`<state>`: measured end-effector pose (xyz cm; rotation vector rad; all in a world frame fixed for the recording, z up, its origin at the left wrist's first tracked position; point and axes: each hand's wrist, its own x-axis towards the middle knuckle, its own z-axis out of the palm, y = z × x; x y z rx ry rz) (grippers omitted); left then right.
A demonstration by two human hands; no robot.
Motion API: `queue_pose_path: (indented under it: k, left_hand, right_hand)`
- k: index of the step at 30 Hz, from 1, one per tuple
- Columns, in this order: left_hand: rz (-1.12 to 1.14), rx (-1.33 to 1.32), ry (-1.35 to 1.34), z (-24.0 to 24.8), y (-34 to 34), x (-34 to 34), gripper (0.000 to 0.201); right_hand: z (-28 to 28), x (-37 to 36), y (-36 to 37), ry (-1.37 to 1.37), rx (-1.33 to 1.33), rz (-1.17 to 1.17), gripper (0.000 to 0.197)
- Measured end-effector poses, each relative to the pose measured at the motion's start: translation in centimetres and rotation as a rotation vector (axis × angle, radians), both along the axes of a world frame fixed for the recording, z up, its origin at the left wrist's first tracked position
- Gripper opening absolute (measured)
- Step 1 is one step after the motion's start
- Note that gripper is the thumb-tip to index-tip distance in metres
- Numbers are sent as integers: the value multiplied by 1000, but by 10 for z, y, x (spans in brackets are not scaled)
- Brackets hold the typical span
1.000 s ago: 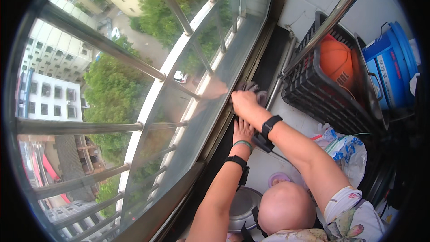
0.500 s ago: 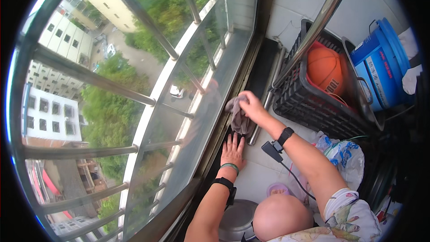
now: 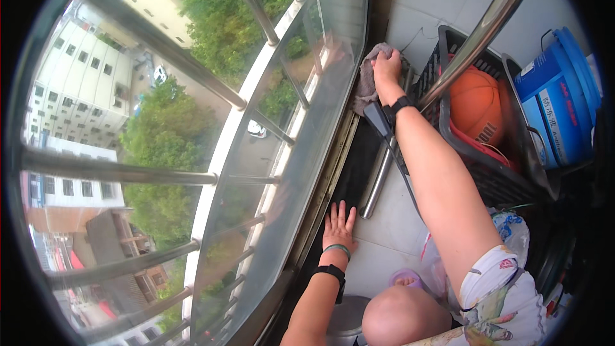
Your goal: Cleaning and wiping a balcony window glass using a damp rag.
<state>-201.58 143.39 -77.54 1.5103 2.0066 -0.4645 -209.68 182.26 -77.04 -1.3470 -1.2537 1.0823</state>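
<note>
A crumpled grey-brown cloth (image 3: 368, 83) is bunched in my right hand (image 3: 387, 72), whose fingers are closed over it. Together they are at the far end of a dark window ledge (image 3: 353, 173), close to the window frame and the white tiled wall. My left hand (image 3: 339, 225) rests flat with fingers spread on the near part of that ledge, holding nothing. Along the ledge's left side runs the metal window track (image 3: 333, 176). A thin metal tube (image 3: 377, 182) lies along the other side, partly hidden behind my right wrist and the black device strapped there.
Right of my arm stands a black plastic crate (image 3: 442, 112) with an orange basketball (image 3: 475, 106) inside. Beyond it is a blue bucket (image 3: 556, 99). A shiny metal pole (image 3: 493, 19) slants above the crate. Below lie a plastic bag (image 3: 512, 230) and a metal basin (image 3: 346, 315).
My right hand has moved the cloth away along the ledge to its far end. My left hand stays flat on the ledge, and the view has shifted slightly.
</note>
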Motion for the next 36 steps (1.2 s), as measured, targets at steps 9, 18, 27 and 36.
queue_pose_path:
  k: [9, 18, 27, 36]
  left_hand:
    - [40, -72, -75, 4, 12, -3, 98]
    - [42, -53, -73, -3, 11, -16, 97]
    - [32, -39, -98, 1, 20, -9, 96]
    - [5, -48, -44, 6, 21, -8, 96]
  right_hand:
    - [-70, -21, 70, -359, 86, 169, 36]
    - [-71, -33, 97, -747, 86, 431, 34]
    - [-44, -44, 119, -1141, -338, 537, 41]
    - [-21, -26, 87, -1091, -29, 541, 33]
